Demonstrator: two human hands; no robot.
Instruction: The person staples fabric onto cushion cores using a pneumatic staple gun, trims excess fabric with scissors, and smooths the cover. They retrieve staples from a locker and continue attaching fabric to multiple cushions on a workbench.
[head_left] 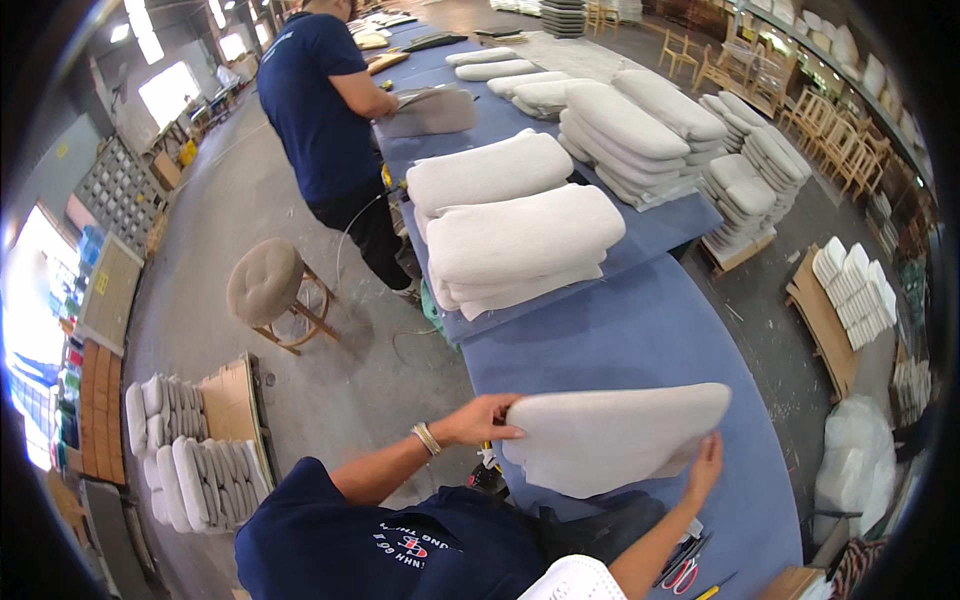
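Note:
A light grey fabric-covered chair pad point(612, 435) is held up, tilted, over the near end of the blue table point(560, 345). My left hand point(487, 420) grips its left end, with the thumb in front and the fingers at the upper edge. At the opposite end, my right hand point(706, 463) closes on the lower right edge, fingers partly behind the pad. The pad's back is hidden from me. Below it lies a dark cloth point(600, 525), and red-handled scissors point(682, 577) rest beside my right forearm.
Pale pads are piled ahead in a near stack point(525, 240) and a taller stack point(635, 140). Another person point(318, 105) handles a grey pad point(430, 112) at the table's far left. A round stool point(265, 280) stands on the floor, left. Pallets of pads point(190, 480) flank the table.

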